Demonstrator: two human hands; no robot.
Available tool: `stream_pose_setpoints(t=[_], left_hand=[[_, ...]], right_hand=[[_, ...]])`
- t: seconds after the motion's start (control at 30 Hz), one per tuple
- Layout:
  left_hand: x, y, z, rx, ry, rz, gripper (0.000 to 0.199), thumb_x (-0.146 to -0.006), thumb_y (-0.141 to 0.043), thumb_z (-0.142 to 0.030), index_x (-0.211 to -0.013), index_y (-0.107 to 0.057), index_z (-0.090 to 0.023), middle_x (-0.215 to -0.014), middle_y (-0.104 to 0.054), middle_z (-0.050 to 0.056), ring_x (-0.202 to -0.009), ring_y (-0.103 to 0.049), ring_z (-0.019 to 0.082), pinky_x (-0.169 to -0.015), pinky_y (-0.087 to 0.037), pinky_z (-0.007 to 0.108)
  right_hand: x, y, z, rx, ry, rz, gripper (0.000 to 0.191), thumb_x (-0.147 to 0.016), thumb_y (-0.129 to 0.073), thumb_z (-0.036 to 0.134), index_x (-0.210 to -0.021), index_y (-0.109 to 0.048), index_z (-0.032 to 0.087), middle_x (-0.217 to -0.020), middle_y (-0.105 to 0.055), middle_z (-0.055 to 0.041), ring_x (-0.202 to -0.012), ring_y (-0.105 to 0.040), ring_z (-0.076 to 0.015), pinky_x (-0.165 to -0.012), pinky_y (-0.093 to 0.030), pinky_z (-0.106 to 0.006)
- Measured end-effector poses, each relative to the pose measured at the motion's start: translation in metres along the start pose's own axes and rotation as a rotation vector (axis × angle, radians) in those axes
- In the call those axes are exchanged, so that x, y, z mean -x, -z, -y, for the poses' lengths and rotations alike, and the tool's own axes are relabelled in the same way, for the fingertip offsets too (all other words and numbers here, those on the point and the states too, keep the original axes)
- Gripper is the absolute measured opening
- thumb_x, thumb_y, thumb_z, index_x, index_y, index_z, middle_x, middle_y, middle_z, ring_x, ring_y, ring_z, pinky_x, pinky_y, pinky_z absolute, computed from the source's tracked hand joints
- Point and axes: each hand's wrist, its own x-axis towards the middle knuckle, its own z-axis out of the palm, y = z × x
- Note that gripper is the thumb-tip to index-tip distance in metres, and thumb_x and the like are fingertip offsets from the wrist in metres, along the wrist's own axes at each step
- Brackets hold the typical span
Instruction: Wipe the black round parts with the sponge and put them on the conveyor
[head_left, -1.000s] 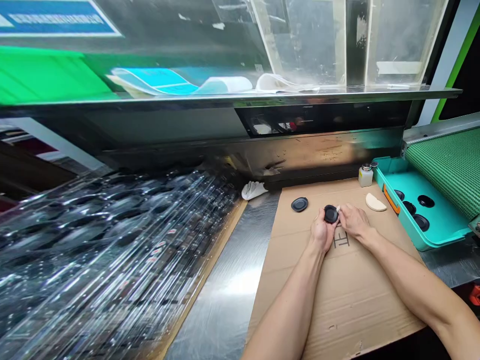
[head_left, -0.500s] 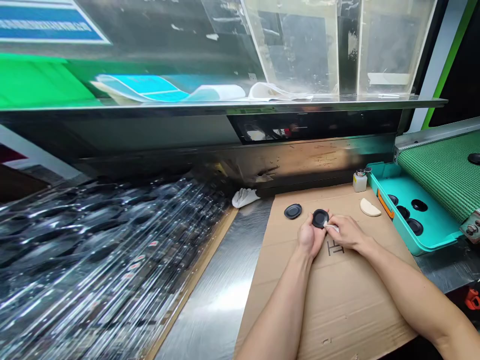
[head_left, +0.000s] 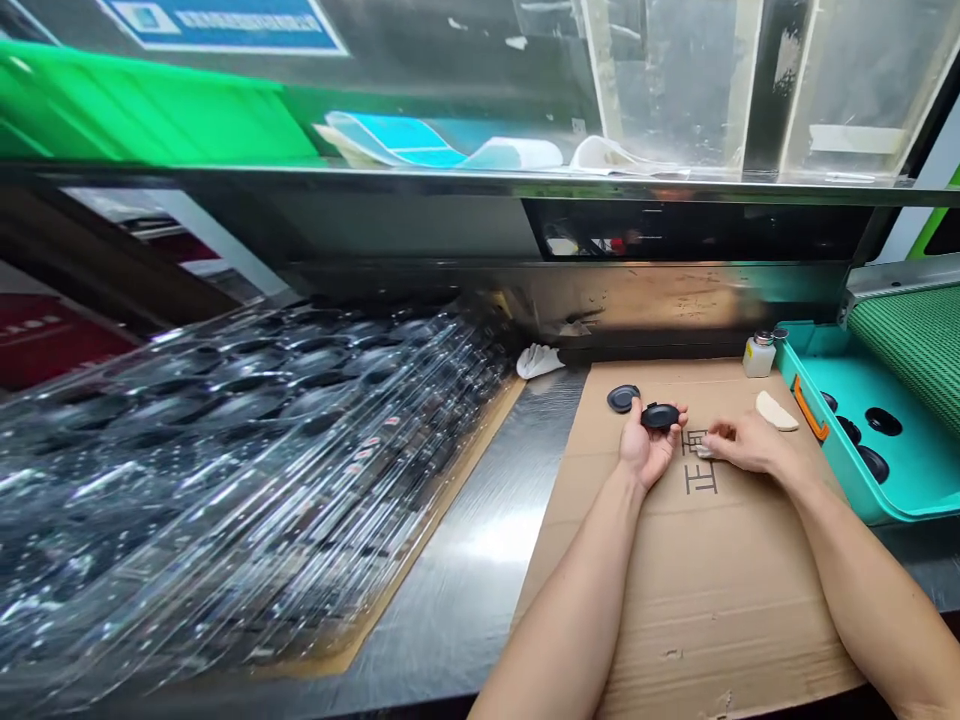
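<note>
My left hand holds a small round black plastic part above the cardboard sheet, its fingers around the edge. Just beyond it, a similar black part lies on the cardboard. My right hand is a little to the right, pinching a small piece of white cloth at the fingertips, apart from the black part. Right of that hand lies a half-round cream pad.
A small white bottle with a metal cap stands behind the pad. At right, a turquoise tray holds several black parts beside a green conveyor belt. Stacked clear plastic trays fill the left. A crumpled white cloth lies behind.
My right hand has drawn away to the right with the white cloth, off the black part. My left hand has tilted that part. The camera view has shifted left.
</note>
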Motion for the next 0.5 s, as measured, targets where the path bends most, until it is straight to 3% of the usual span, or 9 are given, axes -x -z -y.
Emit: stream_pose_setpoints(t=[0.1,0.2,0.3,0.4,0.5], left_hand=[[-0.002,0.002,0.000,-0.066,-0.037,-0.038,0.062,-0.099,-0.030,-0.063,-0.095,-0.062,-0.011,-0.081,-0.067,0.014,-0.060,-0.062,0.014,-0.043,-0.047,0.019],[-0.003,0.004,0.004,-0.204,-0.082,-0.062,0.068,-0.096,-0.027,-0.069,-0.095,-0.063,-0.012,-0.072,-0.066,0.013,-0.052,-0.058,0.014,-0.039,-0.041,0.020],[-0.003,0.005,0.014,-0.356,-0.070,0.001,0.071,-0.095,-0.027,-0.072,-0.096,-0.065,-0.012,-0.068,-0.066,0.012,-0.047,-0.057,0.014,-0.038,-0.039,0.022],[-0.002,0.006,0.026,-0.509,-0.064,0.070,0.072,-0.092,-0.031,-0.075,-0.092,-0.067,-0.012,-0.061,-0.065,0.010,-0.043,-0.056,0.015,-0.038,-0.040,0.024],[-0.001,0.007,0.035,-0.685,-0.123,0.067,0.073,-0.088,-0.035,-0.079,-0.084,-0.067,-0.013,-0.052,-0.062,0.007,-0.038,-0.055,0.015,-0.037,-0.041,0.024]], right_hand=[[0.004,0.001,0.016,-0.007,0.102,0.098,0.015,-0.091,-0.063,0.032,-0.085,-0.072,0.022,-0.081,-0.071,-0.0027,-0.072,-0.061,-0.0163,-0.063,-0.036,-0.025],[0.002,0.004,0.025,-0.024,0.114,-0.106,0.024,-0.099,-0.050,0.029,-0.088,-0.070,0.021,-0.086,-0.069,-0.0044,-0.079,-0.060,-0.0169,-0.071,-0.039,-0.026],[-0.003,0.000,0.030,-0.039,0.099,-0.280,0.021,-0.101,-0.047,0.026,-0.095,-0.066,0.019,-0.092,-0.067,-0.0058,-0.086,-0.060,-0.0173,-0.077,-0.040,-0.026],[-0.006,-0.009,0.033,-0.031,0.104,-0.265,0.018,-0.101,-0.045,0.023,-0.098,-0.062,0.018,-0.095,-0.066,-0.0062,-0.087,-0.060,-0.0171,-0.078,-0.041,-0.025],[-0.005,-0.017,0.036,0.041,0.113,-0.217,0.019,-0.102,-0.043,0.025,-0.100,-0.062,0.020,-0.097,-0.065,-0.0064,-0.087,-0.059,-0.0180,-0.077,-0.040,-0.026]])
